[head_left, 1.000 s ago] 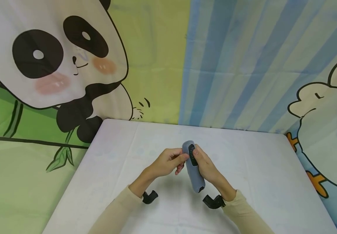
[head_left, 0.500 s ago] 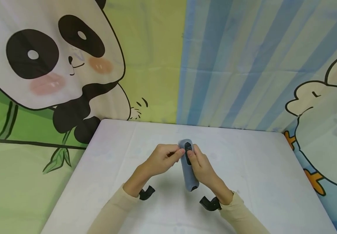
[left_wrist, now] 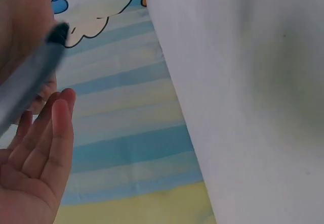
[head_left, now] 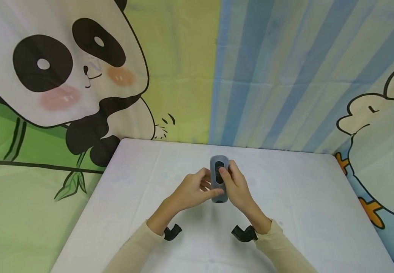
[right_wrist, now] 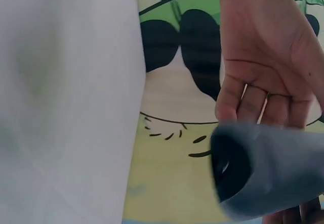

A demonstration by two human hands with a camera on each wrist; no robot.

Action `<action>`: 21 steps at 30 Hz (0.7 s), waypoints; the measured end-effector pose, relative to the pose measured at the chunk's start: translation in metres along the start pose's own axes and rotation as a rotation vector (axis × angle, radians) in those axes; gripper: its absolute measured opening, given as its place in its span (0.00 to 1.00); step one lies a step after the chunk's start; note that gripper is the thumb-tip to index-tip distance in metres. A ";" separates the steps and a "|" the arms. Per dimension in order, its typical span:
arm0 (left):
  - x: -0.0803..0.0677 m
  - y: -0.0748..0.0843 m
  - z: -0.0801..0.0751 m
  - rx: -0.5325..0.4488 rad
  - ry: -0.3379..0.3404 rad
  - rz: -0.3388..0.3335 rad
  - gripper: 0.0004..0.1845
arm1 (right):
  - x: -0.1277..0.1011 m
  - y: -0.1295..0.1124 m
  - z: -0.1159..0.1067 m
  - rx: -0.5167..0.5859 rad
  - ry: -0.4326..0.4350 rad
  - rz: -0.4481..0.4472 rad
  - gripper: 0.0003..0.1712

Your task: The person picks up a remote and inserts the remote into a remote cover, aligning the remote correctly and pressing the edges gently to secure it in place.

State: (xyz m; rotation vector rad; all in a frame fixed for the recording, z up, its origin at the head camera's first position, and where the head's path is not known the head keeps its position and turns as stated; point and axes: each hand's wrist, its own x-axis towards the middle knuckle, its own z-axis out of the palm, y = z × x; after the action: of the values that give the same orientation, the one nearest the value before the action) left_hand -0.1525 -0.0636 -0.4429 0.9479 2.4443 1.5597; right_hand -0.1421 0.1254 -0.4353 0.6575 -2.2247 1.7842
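A grey-blue oblong device [head_left: 219,191] with a black oval panel on its front is held upright above the table; its exact kind cannot be told. My right hand [head_left: 239,187] grips its right side, thumb over the panel and fingers behind. My left hand [head_left: 191,189] is at its left side, thumb across the lower front and fingers curved beside the edge. In the left wrist view, several fingers [left_wrist: 35,153] of the left hand are loosely bent beside the blurred device [left_wrist: 25,85]. The right wrist view shows a dark hollow at one end of the device [right_wrist: 283,171].
A white-covered table [head_left: 286,197] lies beneath both hands. Behind it hangs a cloth backdrop [head_left: 183,76] with a panda and coloured stripes. Each wrist wears a black bracket [head_left: 245,234] near a beige sleeve [head_left: 280,242].
The device has turned more upright and moved up, its lower end now tipped away. My left hand's thumb has shifted from the upper left edge to the lower front. The right hand keeps its grip.
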 end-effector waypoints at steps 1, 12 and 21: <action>-0.001 -0.002 0.002 -0.027 -0.019 -0.014 0.24 | 0.001 0.001 0.000 -0.023 0.020 -0.010 0.05; -0.018 -0.020 0.001 -0.122 -0.116 -0.058 0.09 | 0.017 0.008 -0.045 -0.453 -0.136 -0.222 0.19; -0.028 -0.031 -0.015 0.004 -0.244 -0.063 0.12 | 0.017 -0.005 -0.068 -0.460 -0.628 -0.033 0.10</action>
State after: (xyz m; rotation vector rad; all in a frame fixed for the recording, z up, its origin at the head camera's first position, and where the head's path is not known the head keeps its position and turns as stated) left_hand -0.1502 -0.0993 -0.4686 0.9866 2.2863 1.3318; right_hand -0.1624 0.1870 -0.4068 1.2522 -2.8478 1.0580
